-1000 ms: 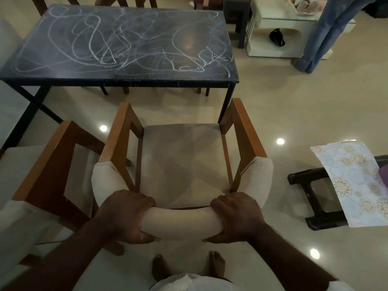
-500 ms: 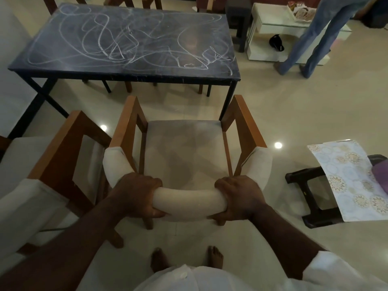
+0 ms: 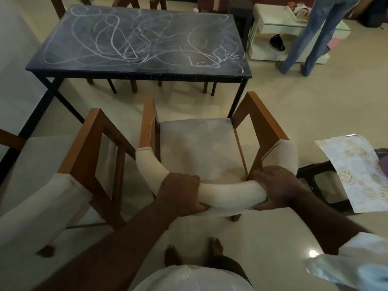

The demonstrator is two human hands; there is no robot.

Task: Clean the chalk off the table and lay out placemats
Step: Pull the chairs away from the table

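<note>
A dark rectangular table (image 3: 147, 66) stands ahead, its top covered in white chalk scribbles. In front of me is a wooden armchair (image 3: 201, 148) with a cream seat and a curved padded backrest. My left hand (image 3: 180, 194) grips the backrest left of its middle. My right hand (image 3: 275, 187) grips the same backrest near its right end. A patterned placemat (image 3: 357, 175) lies on a dark stool (image 3: 315, 181) to my right.
A second armchair (image 3: 63, 175) stands close on the left, beside the first. More chairs sit behind the table. A white low table (image 3: 273, 24) and a standing person in jeans (image 3: 310, 38) are at the back right. My bare feet show below the chair.
The chair has shifted to the right, away from the table, with both hands still on its backrest. The person at the back right has stepped further into view.
</note>
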